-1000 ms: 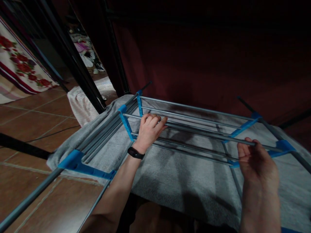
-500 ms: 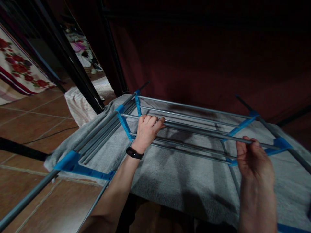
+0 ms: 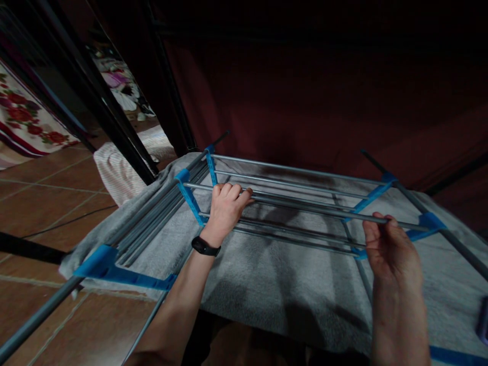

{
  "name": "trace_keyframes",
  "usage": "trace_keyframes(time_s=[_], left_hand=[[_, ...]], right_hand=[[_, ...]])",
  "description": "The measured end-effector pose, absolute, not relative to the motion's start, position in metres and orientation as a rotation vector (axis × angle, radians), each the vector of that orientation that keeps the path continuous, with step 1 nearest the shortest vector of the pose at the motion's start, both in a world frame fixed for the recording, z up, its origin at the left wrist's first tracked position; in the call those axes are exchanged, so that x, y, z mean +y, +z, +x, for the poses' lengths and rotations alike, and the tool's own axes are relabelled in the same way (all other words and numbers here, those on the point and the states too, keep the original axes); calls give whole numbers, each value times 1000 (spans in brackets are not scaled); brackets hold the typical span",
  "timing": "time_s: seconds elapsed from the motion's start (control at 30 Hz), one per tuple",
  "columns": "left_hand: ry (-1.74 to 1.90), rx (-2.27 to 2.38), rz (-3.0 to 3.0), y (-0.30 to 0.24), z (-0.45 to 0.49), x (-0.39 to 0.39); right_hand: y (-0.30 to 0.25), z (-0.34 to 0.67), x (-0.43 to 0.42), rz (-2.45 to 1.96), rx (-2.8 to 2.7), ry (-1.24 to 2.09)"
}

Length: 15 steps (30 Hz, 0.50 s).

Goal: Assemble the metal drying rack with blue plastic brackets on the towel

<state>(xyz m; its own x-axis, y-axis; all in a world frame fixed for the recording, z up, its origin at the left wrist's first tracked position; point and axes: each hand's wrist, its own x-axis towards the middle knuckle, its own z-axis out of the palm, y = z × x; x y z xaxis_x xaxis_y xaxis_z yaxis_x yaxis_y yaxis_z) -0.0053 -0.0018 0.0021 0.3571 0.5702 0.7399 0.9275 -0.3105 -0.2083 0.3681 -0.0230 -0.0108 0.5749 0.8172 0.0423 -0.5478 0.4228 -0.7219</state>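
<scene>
A grey metal rack frame with blue plastic joints (image 3: 189,195) lies over a grey blanket (image 3: 251,284). Its long rods run left to right between the blue pieces. My left hand (image 3: 227,208), with a black band on its wrist, is wrapped over a long metal rod (image 3: 297,205) near the rod's left end. Toward the same rod's right end, my right hand (image 3: 392,249) grips it, palm up, with thumb and fingers around it. Beside my left arm, several loose-looking grey rods (image 3: 160,213) lie bunched along the left side of the frame.
Dark posts (image 3: 110,107) rise at the left beside a striped cloth (image 3: 118,175). A floral cloth (image 3: 26,119) hangs farther left over the tiled floor (image 3: 49,193). Behind the frame hangs a dark red fabric (image 3: 305,112). A dark object (image 3: 483,323) sits at the right edge.
The view has shifted slightly, so everything sits a little farther left. Both hands keep their hold on the rod, with no clear movement along it.
</scene>
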Motion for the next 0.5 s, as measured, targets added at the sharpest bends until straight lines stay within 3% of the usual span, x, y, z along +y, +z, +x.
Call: trace_keyframes(time_s=[0.5], left_hand=[[-729, -1355, -2058, 5, -4, -5]], right_hand=[[-11, 369, -24, -742, -427, 906]])
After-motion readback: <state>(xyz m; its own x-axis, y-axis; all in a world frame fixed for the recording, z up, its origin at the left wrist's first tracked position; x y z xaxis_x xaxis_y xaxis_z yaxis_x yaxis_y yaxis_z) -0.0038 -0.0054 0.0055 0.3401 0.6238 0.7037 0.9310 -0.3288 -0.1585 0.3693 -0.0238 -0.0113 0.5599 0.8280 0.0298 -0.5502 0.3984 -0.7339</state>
